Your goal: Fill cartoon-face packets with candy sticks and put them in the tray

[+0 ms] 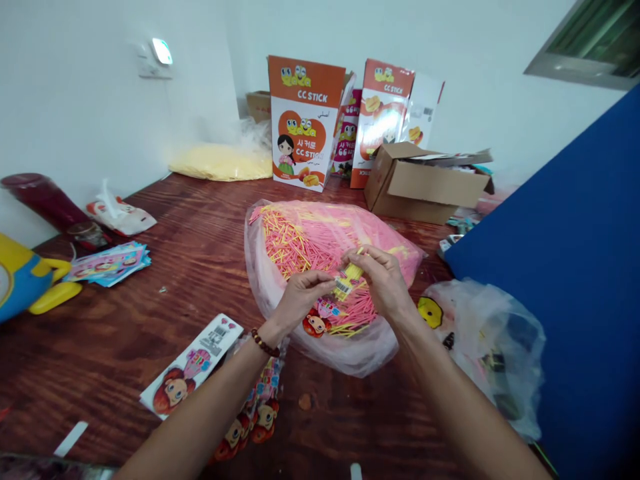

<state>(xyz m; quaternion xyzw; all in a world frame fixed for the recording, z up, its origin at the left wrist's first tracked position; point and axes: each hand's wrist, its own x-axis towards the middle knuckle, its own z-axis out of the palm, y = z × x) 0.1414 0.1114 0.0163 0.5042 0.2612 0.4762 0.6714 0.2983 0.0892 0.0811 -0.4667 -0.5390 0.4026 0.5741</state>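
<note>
My left hand [300,297], with a beaded bracelet on the wrist, pinches the left edge of a small packet [343,288] bearing a barcode. From the other side, my right hand [383,273] grips a bundle of thin yellow sticks [354,270] at the packet's upper end. How far the sticks reach inside cannot be made out. Both hands are over a large clear plastic bag [265,283] full of thin pink and yellow sticks [287,243]. A printed cartoon-girl wrapper [316,325] shows just below the packet, against the bag's near side.
Printed wrappers lie in a stack [193,367] and a loose pile [265,420] near my left forearm. Behind the bag stand CC Stick cartons [305,123] and an open cardboard box [430,190]. A blue panel [565,267] and a crumpled plastic bag [500,353] border the right.
</note>
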